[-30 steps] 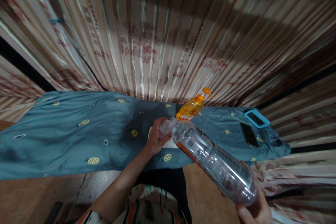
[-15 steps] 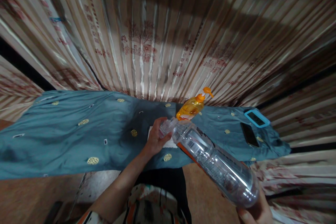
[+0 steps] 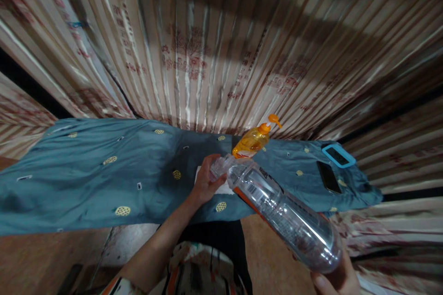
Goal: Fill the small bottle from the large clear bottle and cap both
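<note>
My right hand (image 3: 337, 274) grips a large clear plastic bottle (image 3: 287, 212) by its base, at the lower right. The bottle slants down toward the left, its neck end at a small clear plastic cup (image 3: 218, 167). Around that cup the fingers of my left hand (image 3: 206, 182) are closed. Whether the bottle's mouth touches the cup or sits inside it, I cannot tell. White paper (image 3: 224, 189) lies on the cloth beneath. Just behind the bottle's neck stands a pump bottle of yellow-orange liquid (image 3: 251, 142) with an orange pump top.
A blue-green cloth with yellow pineapple prints (image 3: 86, 184) covers the table. On its right side lie a black phone (image 3: 328, 177) and a blue-framed device (image 3: 338, 155). Pleated, printed curtains (image 3: 214, 55) hang behind and on both sides.
</note>
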`<state>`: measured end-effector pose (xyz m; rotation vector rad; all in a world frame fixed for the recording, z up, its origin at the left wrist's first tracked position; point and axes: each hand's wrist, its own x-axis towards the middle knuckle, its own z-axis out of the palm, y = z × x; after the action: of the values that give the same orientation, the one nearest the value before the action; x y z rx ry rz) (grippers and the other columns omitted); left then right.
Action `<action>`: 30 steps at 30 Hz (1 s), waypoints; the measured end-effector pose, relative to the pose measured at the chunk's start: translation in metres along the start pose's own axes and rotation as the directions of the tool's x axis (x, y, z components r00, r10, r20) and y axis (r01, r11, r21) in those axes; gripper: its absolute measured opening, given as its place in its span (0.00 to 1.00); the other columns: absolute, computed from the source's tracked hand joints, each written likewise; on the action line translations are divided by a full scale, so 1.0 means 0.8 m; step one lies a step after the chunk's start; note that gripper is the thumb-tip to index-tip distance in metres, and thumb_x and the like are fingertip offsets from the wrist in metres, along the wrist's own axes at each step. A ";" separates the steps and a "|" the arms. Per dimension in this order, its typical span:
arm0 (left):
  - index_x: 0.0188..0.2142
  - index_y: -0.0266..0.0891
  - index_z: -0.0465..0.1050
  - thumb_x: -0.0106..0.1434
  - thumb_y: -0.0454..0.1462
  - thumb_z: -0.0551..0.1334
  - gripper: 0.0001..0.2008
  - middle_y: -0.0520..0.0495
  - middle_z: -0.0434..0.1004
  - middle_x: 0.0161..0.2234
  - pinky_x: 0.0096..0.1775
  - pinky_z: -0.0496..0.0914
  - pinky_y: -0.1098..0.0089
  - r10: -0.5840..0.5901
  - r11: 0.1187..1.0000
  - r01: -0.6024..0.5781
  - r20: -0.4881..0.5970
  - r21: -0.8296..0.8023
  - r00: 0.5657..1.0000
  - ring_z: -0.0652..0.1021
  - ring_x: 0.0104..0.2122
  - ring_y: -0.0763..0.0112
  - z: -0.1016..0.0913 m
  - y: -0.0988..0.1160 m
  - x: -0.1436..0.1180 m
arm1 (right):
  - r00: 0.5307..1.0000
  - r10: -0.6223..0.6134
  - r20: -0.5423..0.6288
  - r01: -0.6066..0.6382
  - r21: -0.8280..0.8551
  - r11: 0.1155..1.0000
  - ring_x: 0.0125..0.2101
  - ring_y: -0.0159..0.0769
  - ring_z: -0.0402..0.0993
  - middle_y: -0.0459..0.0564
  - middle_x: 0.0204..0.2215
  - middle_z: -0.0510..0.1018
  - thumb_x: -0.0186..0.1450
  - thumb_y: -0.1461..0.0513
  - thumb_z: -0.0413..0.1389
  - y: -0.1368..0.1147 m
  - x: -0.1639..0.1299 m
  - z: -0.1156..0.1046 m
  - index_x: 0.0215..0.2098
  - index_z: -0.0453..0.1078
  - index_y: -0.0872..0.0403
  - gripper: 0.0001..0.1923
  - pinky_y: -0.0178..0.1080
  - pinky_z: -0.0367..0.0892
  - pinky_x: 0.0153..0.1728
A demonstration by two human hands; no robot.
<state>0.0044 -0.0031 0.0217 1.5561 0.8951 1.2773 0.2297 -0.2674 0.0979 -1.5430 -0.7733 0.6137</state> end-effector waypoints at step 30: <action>0.61 0.44 0.71 0.64 0.54 0.73 0.32 0.39 0.79 0.57 0.60 0.75 0.50 0.006 1.000 -0.006 0.002 0.007 1.000 0.81 0.57 0.49 -0.001 0.000 0.001 | 0.998 0.031 -0.054 -0.036 -0.106 0.994 0.69 0.64 0.72 0.64 0.71 0.73 0.66 0.43 0.68 0.016 0.000 -0.016 0.77 0.59 0.52 0.49 0.53 0.74 0.61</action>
<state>0.0036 -0.0023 0.0219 1.5661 0.8953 1.2783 0.2406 -0.2759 0.0863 -1.6666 -0.7519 0.5621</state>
